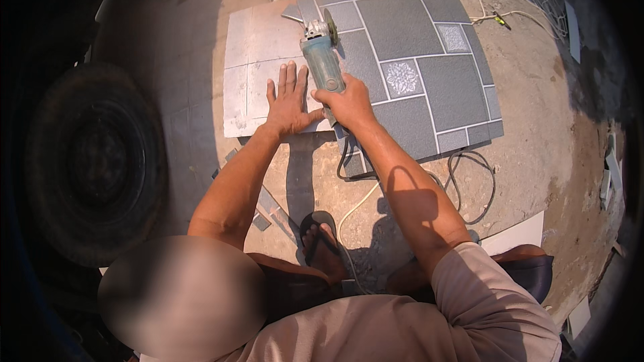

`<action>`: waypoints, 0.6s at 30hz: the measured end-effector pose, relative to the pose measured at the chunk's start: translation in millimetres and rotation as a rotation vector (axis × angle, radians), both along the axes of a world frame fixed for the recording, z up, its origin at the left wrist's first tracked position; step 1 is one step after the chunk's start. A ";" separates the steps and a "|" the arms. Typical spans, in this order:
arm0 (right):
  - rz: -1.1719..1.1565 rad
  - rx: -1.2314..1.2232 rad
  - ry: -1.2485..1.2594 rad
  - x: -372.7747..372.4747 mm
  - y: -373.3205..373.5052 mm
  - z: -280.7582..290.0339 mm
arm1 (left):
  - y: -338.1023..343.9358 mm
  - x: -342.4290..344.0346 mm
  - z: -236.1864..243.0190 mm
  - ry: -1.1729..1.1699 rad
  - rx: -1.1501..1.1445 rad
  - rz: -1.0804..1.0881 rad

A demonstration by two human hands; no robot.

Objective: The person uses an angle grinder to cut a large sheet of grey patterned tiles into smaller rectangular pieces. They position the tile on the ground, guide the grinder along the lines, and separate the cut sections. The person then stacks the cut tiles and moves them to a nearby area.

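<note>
- Head view: I look down on dusty, pale brown ground (533, 121) that fills most of the frame.
- A grey patterned tile (396, 27), crossed by white lines, takes up the upper centre and reaches right of centre; two of its squares carry white ornament.
- At far left I make out a dark tyre (94, 164), deep in shade and blurred.
- Left of the grey tile, in the upper centre, I see a pale slab (251, 33) with thin lines across it; whether the two overlap, I cannot tell.
- An angle grinder (322, 64) with a teal body stands out above the centre, its head toward the top of the frame, over the border between slab and tile.
- The left hand (290, 108) lies flat on the slab, fingers spread, thumb near the grinder's rear end.
- The right hand (350, 102) is wrapped round the grinder's rear body.
- A sandalled foot (325, 255) shows at lower centre.
- The grinder's disc (331, 27) appears nearly edge-on; from here I cannot tell if it touches the tile.
- A dark cord (359, 177) curves below the tile's lower edge, near centre.
</note>
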State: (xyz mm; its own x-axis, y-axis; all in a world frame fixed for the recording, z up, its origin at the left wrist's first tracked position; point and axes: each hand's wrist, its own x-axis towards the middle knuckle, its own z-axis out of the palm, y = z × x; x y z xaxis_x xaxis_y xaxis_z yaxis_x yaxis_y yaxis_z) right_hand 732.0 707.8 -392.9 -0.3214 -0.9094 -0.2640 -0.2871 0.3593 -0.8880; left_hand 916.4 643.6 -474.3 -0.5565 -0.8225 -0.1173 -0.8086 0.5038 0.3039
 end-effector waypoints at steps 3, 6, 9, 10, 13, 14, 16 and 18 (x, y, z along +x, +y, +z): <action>0.012 0.022 -0.024 -0.5 3.2 4.8 | 0.6 -0.9 4.1 -0.014 0.014 0.003; 0.021 0.006 -0.047 -1.6 7.1 3.8 | 0.7 -1.3 6.4 -0.026 0.020 0.003; 0.030 -0.033 -0.042 -2.4 12.7 -0.5 | 1.0 -1.9 8.0 -0.041 0.018 0.003; 0.034 -0.046 -0.037 -2.4 14.7 -1.8 | 1.3 -2.1 8.6 -0.047 0.018 0.004; 0.023 -0.040 -0.039 -2.1 19.2 -2.5 | 1.8 -2.9 9.7 -0.037 0.020 0.007; 0.019 -0.041 -0.039 -1.6 20.2 -0.9 | 1.6 -2.6 8.7 -0.034 0.017 0.008; 0.012 -0.044 -0.039 -0.1 21.0 2.2 | 1.2 -1.3 6.9 -0.027 0.012 0.011; 0.012 0.000 -0.067 -0.7 18.2 8.6 | 0.7 -1.7 6.0 -0.036 0.012 0.012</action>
State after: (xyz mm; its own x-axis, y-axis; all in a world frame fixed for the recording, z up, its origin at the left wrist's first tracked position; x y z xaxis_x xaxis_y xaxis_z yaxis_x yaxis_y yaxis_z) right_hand 731.3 726.0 -384.3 -0.2919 -0.9131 -0.2846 -0.2309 0.3560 -0.9055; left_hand 914.7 644.2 -468.4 -0.5416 -0.8277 -0.1469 -0.8252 0.4901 0.2808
